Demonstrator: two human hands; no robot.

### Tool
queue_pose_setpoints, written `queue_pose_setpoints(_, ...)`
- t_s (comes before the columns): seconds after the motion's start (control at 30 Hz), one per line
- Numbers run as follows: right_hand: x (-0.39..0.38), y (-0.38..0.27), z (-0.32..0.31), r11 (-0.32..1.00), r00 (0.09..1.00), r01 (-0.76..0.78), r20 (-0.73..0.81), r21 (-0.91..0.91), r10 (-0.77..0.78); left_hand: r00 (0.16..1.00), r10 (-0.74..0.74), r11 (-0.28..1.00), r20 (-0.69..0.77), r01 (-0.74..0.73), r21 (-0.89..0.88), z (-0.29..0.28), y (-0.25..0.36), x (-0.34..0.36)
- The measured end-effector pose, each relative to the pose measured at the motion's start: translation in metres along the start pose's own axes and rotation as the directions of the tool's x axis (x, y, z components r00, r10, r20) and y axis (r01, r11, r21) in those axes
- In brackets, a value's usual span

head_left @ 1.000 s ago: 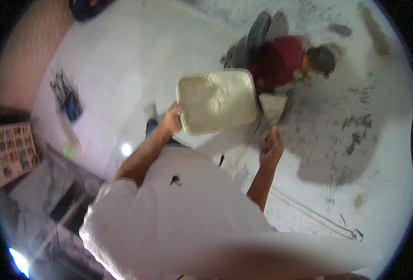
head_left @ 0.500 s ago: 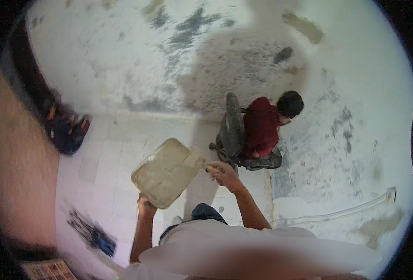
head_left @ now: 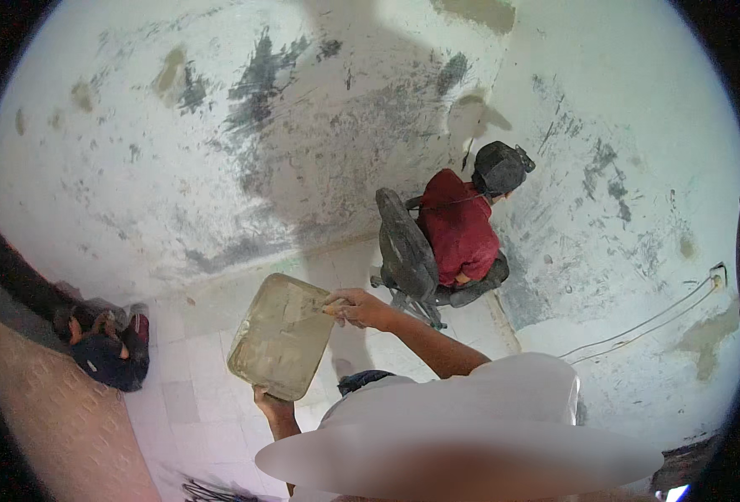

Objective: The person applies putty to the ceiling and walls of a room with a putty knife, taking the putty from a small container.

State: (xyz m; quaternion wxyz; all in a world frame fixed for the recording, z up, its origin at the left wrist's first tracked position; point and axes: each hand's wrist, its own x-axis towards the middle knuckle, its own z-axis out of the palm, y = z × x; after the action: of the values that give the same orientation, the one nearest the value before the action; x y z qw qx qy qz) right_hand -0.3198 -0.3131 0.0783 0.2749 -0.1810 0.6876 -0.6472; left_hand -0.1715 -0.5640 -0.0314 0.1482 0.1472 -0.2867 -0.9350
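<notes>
My left hand (head_left: 273, 404) grips the lower edge of a shallow, rounded rectangular tray (head_left: 269, 356), beige and smeared with pale paste. The tray is held out in front of me above the tiled floor. In my right hand (head_left: 363, 309) is a putty knife (head_left: 330, 309), its orange-brown handle mostly covered by my closed fingers. Its blade lies over the tray's upper right part and is hard to tell from the paste.
A person in a dark red top (head_left: 458, 226) sits on a dark swivel chair (head_left: 405, 247) ahead, near the patchy wall (head_left: 320, 151). Another person (head_left: 106, 356) is low down at the left. Cables (head_left: 646, 322) run to a right-wall socket; dark cords (head_left: 211, 489) lie at the bottom.
The whole view has turned, with the walls and seated person shifting left. My right hand has come left, bringing the putty knife further over the tray. The tray stands straighter.
</notes>
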Motion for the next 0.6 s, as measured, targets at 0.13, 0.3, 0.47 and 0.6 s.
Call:
queue_pose_setpoints(0.13,0.059,-0.041,-0.017,0.99,0.999,-0.012,0.032,-0.142,0.016,0.998,0.065,0.997,0.019,-0.064,-0.039,-0.003,0.013,0.061)
queue_pose_setpoints(0.3,0.124,-0.033,-0.056,0.943,0.951,0.306,-0.004,-0.129,-0.309,0.992,0.11,0.994,0.062,-0.108,-0.034,-0.011,0.024,0.128)
queue_pose_setpoints(0.47,0.129,-0.068,-0.083,0.997,0.99,0.012,-0.14,-0.074,-0.023,0.995,0.046,0.998,0.094,-0.05,0.04,0.024,0.025,0.184)
queue_pose_setpoints(0.6,0.156,-0.049,-0.092,0.988,0.954,0.118,-0.265,-0.1,-0.141,0.993,-0.039,0.99,0.113,0.053,-0.132,0.009,0.019,0.236)
